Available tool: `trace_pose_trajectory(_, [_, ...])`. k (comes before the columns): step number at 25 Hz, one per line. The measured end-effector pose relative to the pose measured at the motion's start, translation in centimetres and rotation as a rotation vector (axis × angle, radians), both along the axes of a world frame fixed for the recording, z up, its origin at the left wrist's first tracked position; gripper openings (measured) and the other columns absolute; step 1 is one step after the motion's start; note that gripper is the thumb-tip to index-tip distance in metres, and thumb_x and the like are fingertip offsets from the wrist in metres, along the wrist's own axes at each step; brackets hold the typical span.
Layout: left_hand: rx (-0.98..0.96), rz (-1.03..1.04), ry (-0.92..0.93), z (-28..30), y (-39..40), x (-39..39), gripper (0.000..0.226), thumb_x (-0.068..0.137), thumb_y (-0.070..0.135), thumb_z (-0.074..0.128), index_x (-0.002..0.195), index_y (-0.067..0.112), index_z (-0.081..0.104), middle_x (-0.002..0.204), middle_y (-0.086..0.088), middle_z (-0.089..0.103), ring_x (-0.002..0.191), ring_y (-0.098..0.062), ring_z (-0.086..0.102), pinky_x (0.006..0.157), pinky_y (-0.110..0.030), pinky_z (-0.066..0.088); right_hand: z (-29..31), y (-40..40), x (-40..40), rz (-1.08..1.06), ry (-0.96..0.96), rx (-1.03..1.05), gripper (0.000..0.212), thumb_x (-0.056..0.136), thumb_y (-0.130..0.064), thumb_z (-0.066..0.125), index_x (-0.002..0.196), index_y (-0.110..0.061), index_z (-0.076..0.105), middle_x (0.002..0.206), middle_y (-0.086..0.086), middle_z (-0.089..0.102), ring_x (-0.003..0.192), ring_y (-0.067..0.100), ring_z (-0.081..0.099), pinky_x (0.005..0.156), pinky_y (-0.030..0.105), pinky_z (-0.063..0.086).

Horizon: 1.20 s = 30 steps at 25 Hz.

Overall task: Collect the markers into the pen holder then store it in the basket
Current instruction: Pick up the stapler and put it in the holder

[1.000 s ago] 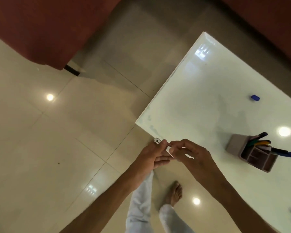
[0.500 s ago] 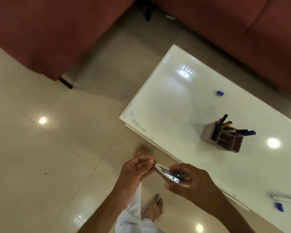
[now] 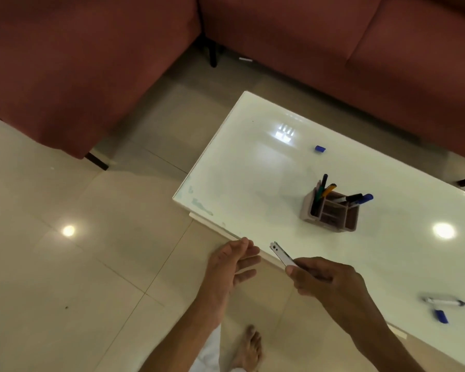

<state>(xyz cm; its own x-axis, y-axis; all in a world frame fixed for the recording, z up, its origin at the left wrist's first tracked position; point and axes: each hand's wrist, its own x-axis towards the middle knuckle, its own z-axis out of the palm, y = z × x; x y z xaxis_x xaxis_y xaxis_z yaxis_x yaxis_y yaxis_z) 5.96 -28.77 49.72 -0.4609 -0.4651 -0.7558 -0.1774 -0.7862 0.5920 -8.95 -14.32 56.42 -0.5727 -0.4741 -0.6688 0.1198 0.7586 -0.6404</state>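
A mauve pen holder (image 3: 307, 210) stands on the white glossy table (image 3: 253, 178) with several markers (image 3: 359, 198) sticking out of it. A white marker (image 3: 444, 301) lies uncapped near the table's right edge, a blue cap (image 3: 441, 316) just below it. Another blue cap (image 3: 320, 149) lies farther back. My right hand (image 3: 326, 281) pinches a slim silver-white object (image 3: 282, 254) above the table's near edge. My left hand (image 3: 232, 265) hovers just left of it, fingers relaxed and holding nothing. No basket is in view.
Dark red sofas (image 3: 78, 63) wrap around the far and left sides of the table. Beige tiled floor (image 3: 65, 264) lies to the left. My bare foot (image 3: 249, 350) stands on the floor beside the table's near edge.
The view has swung toward the table and sofa. My left hand has let go of the slim object and drawn apart from it; my right hand alone holds it now.
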Motion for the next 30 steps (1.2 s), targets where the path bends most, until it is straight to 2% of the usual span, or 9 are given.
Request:
trace_pose_trajectory(2, [0.017, 0.013, -0.009, 0.3, 0.5, -0.4, 0.037, 0.101, 0.033, 0.064, 0.122, 0.003, 0.071, 0.116, -0.016, 0.079, 0.104, -0.025, 0.078, 0.082, -0.035, 0.061, 0.0, 0.6, -0.3, -0.051, 0.027, -0.006, 0.011, 0.083, -0.046, 0.086, 0.091, -0.039, 0.084, 0.08, -0.005, 0.082, 0.08, 0.015, 0.08, 0.089, 0.042, 0.061])
trace_pose_trajectory(5, [0.022, -0.026, -0.026, 0.9, 1.2, -1.3, 0.037, 0.1, 0.033, 0.066, 0.122, 0.004, 0.071, 0.115, -0.014, 0.079, 0.104, -0.025, 0.077, 0.084, -0.036, 0.061, -0.3, 1.6, -0.9, -0.12, 0.097, 0.0, 0.009, 0.086, -0.038, 0.085, 0.093, -0.033, 0.084, 0.076, -0.006, 0.081, 0.075, 0.013, 0.079, 0.088, 0.04, 0.063])
trace_pose_trajectory(10, [0.003, -0.121, -0.038, 1.4, 1.0, -3.9, 0.031, 0.103, 0.037, 0.062, 0.116, 0.011, 0.072, 0.113, -0.009, 0.081, 0.108, -0.025, 0.077, 0.089, -0.038, 0.059, -1.3, 2.4, -2.7, -0.143, 0.159, 0.028, 0.027, 0.086, -0.047, 0.083, 0.108, -0.032, 0.08, 0.086, -0.009, 0.08, 0.083, 0.011, 0.076, 0.07, 0.023, 0.055])
trace_pose_trajectory(14, [0.009, -0.175, -0.062, 0.7, -0.4, -6.0, 0.032, 0.104, 0.037, 0.06, 0.117, 0.01, 0.072, 0.114, -0.009, 0.08, 0.107, -0.026, 0.077, 0.087, -0.037, 0.06, -2.3, 2.4, -4.8, -0.246, 0.18, 0.034, 0.031, 0.085, -0.053, 0.08, 0.109, -0.033, 0.077, 0.094, -0.009, 0.078, 0.09, 0.015, 0.075, 0.078, 0.034, 0.06])
trace_pose_trajectory(16, [0.026, -0.201, -0.073, 0.3, -1.2, -7.0, 0.032, 0.104, 0.036, 0.06, 0.116, 0.009, 0.072, 0.113, -0.009, 0.081, 0.103, -0.025, 0.077, 0.085, -0.037, 0.06, -3.1, 2.2, -6.1, -0.29, 0.221, 0.047, 0.032, 0.087, -0.051, 0.079, 0.11, -0.029, 0.077, 0.096, -0.008, 0.077, 0.094, 0.017, 0.074, 0.082, 0.035, 0.059])
trace_pose_trajectory(21, [0.059, -0.242, -0.127, -1.5, -3.9, -10.2, 0.028, 0.104, 0.032, 0.06, 0.108, 0.008, 0.074, 0.101, -0.01, 0.081, 0.088, -0.023, 0.075, 0.087, -0.041, 0.058, -6.0, 0.6, -11.6, -0.407, 0.414, 0.085, 0.029, 0.088, -0.043, 0.082, 0.106, -0.02, 0.075, 0.09, -0.011, 0.073, 0.085, 0.003, 0.066, 0.072, 0.015, 0.045])
trace_pose_trajectory(24, [0.055, -0.279, -0.159, -2.9, -5.8, -11.6, 0.027, 0.104, 0.033, 0.06, 0.105, 0.009, 0.074, 0.098, -0.007, 0.08, 0.086, -0.022, 0.074, 0.086, -0.04, 0.058, -9.0, -0.9, -14.6, -0.431, 0.47, 0.12, 0.034, 0.088, -0.04, 0.082, 0.109, -0.015, 0.073, 0.095, -0.005, 0.073, 0.083, 0.007, 0.064, 0.069, 0.013, 0.042])
trace_pose_trajectory(26, [0.047, -0.309, -0.181, -3.6, -7.2, -12.3, 0.027, 0.104, 0.035, 0.06, 0.103, 0.012, 0.075, 0.098, -0.005, 0.081, 0.087, -0.022, 0.075, 0.089, -0.042, 0.058, -11.2, -1.8, -16.1, -0.414, 0.46, 0.137, 0.036, 0.087, -0.035, 0.083, 0.113, -0.012, 0.071, 0.099, -0.003, 0.072, 0.09, 0.015, 0.066, 0.069, 0.015, 0.043])
trace_pose_trajectory(30, [0.029, -0.361, -0.208, -4.7, -10.1, -13.4, 0.027, 0.103, 0.037, 0.061, 0.102, 0.015, 0.076, 0.098, -0.004, 0.081, 0.088, -0.021, 0.076, 0.091, -0.043, 0.058, -15.2, -2.7, -17.5, -0.357, 0.414, 0.201, 0.044, 0.085, -0.03, 0.086, 0.119, -0.01, 0.068, 0.11, 0.004, 0.072, 0.093, 0.015, 0.066, 0.067, 0.009, 0.039])
